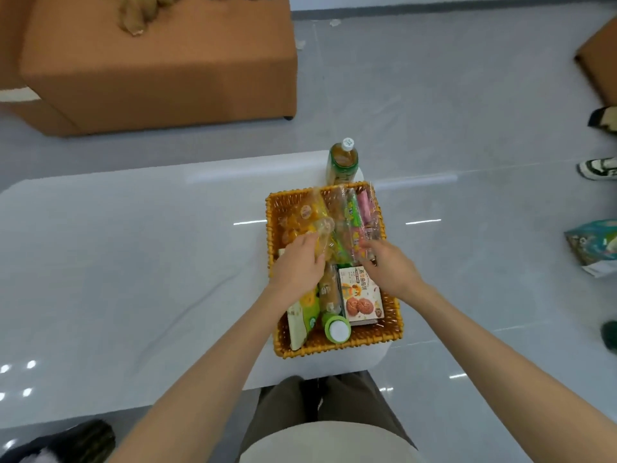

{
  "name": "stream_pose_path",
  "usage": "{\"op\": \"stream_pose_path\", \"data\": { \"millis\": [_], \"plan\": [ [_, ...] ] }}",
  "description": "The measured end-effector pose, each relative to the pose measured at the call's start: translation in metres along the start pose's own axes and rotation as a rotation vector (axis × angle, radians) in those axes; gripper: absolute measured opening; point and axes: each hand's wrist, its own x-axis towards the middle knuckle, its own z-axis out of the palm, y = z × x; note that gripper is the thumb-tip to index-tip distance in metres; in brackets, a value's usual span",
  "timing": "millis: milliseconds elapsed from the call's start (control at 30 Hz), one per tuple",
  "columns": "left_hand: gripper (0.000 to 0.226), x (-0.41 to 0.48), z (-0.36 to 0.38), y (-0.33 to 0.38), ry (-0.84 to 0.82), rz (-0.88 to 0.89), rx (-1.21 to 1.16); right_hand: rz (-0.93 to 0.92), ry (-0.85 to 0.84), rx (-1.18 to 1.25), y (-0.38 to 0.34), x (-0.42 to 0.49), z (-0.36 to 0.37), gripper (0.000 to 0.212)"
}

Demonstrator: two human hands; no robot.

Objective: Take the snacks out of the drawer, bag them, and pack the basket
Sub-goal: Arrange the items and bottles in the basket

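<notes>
**A:** Where is the person's left hand?

**B:** The left hand (297, 262) is over the left half of the basket. Its fingers curl round the gathered neck of a clear bag of yellow snacks (312, 213). That bag lies tilted inside the basket, leaning toward the far-left corner.

**A:** And the other one?

**B:** The right hand (390, 267) is just beside it, thumb and fingers closed on the near end of a clear bag of green and pink packets (355, 212). This bag runs along the far-right side of the basket, and its top reaches the far rim. The grip is slightly blurred, but the fingers are plainly bent onto the plastic.

**A:** What lies beneath the hands?

**B:** The woven orange basket (337, 350) sits at the right end of the table. In its near half, a biscuit box (362, 297) lies face up below the right wrist. A green bottle (335, 329) lies on its side with its white cap toward the person. A wrapped brown cake (329, 290) lies just beyond the bottle, left of the box, and a green-and-cream packet (300, 320) lies along the left wall.

**A:** And farther out?

**B:** A tea bottle (344, 162) stands upright just beyond the basket's far rim. The table (133, 262) is white and glossy. Across the grey floor, a brown upholstered block (160, 68) fills the upper left. At the right edge there are a colourful packet (592, 247) and a shoe (597, 168).
</notes>
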Motion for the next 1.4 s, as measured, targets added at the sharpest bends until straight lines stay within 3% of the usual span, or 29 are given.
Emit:
{"op": "stream_pose_path", "data": {
  "millis": [233,467,667,800,1067,1200,1300,1400],
  "plan": [
    [0.058,0.054,0.026,-0.012,-0.012,0.021,-0.071,0.040,0.094,0.230,0.004,0.040,0.010,0.043],
    [0.071,0.126,0.066,-0.012,-0.077,-0.038,-0.010,0.109,0.004,0.346,0.025,0.094,0.041,0.051],
    [0.091,0.158,0.099,-0.007,0.057,-0.137,-0.020,0.110,-0.117,0.450,0.043,0.118,0.058,0.060],
    [0.105,0.155,0.101,-0.016,0.158,-0.099,-0.120,0.070,-0.158,0.467,0.037,0.127,0.063,0.063],
    [0.087,0.138,0.074,-0.067,0.233,-0.132,-0.320,-0.075,-0.175,0.588,0.000,0.132,0.073,0.065],
    [0.088,0.134,0.061,-0.086,0.176,-0.158,-0.471,-0.130,-0.248,0.528,-0.013,0.128,0.080,0.063],
    [0.080,0.137,0.058,-0.074,0.134,-0.223,-0.510,-0.108,-0.162,0.482,-0.010,0.127,0.074,0.065],
    [0.072,0.140,0.064,-0.059,0.159,-0.281,-0.506,-0.110,0.096,0.251,0.010,0.126,0.065,0.059]
  ]
}}
